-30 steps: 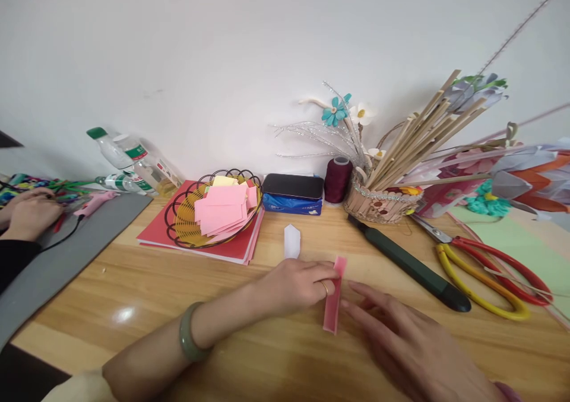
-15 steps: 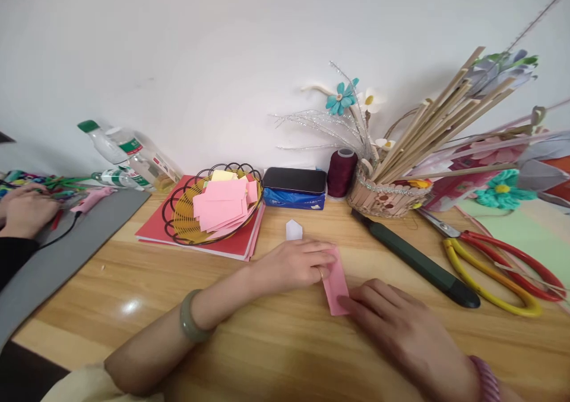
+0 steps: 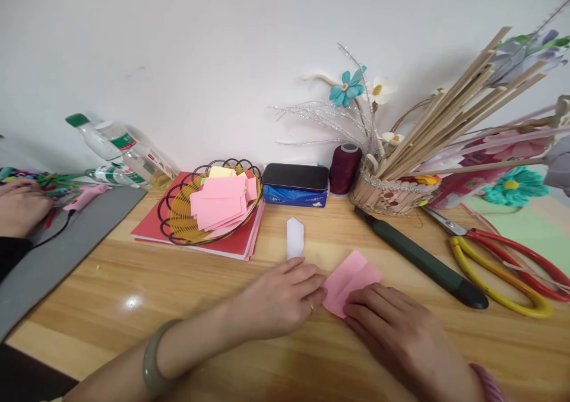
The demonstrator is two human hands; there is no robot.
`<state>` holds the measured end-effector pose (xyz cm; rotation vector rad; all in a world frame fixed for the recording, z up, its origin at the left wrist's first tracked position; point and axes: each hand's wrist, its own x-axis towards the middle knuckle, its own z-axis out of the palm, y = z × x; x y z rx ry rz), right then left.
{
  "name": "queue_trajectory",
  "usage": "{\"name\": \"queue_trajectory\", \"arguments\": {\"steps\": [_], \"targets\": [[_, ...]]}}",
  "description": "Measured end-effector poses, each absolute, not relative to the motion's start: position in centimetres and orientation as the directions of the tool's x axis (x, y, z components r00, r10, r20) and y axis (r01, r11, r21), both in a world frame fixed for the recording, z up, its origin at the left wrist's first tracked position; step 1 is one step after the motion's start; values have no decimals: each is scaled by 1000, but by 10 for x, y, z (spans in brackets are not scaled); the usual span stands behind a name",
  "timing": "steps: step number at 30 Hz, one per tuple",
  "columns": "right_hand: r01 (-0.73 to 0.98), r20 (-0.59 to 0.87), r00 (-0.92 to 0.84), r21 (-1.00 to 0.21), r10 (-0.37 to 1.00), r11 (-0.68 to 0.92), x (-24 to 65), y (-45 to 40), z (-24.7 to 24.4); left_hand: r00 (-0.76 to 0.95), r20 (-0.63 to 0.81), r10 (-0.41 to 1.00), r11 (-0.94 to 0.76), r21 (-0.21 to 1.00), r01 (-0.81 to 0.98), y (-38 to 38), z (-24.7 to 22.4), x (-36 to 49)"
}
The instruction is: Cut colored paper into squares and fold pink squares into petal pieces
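A pink square of paper point(image 3: 347, 277) with a crease across it lies unfolded on the wooden table between my hands. At its left corner, my left hand point(image 3: 282, 298) has its fingers closed on the edge; the thumb is hidden. My right hand point(image 3: 401, 331) grips the lower right side, fingers bent over the paper. Just beyond my left fingers is a folded white paper strip point(image 3: 295, 239) with a pointed end, its near end partly covered by them.
A basket of pink paper slips point(image 3: 173, 212) rests on red sheets point(image 3: 145, 230). Behind are a phone point(image 3: 296, 176) on a blue pack and a maroon thread spool point(image 3: 345, 167). To the right lie a green-handled cutter point(image 3: 418, 259) and scissors point(image 3: 503, 259). Another person's hand point(image 3: 22, 206) is far left.
The pink paper has gone from a narrow folded strip to an opened square. My left hand has drawn back down and left, uncovering more of the white strip.
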<state>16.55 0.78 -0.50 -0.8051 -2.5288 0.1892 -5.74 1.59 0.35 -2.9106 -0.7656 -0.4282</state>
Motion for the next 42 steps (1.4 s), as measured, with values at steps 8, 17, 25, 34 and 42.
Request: {"name": "queue_trajectory", "arguments": {"steps": [8, 17, 25, 34, 42], "targets": [[561, 356, -655, -362, 667, 744, 160, 2, -9, 822, 278, 497, -859, 19, 512, -1, 4, -61], [592, 329, -610, -416, 721, 690, 155, -2, -6, 764, 342, 547, -803, -42, 594, -14, -1, -60], [585, 401, -599, -372, 693, 721, 147, 2, -3, 737, 210, 642, -757, 20, 654, -19, 0, -53], [569, 343, -612, -435, 713, 698, 148, 1, -7, 636, 291, 715, -689, 133, 713, -26, -5, -50], [559, 243, -616, -536, 750, 633, 148, 8, -7, 671, 378, 638, -747, 90, 659, -24, -3, -57]]}}
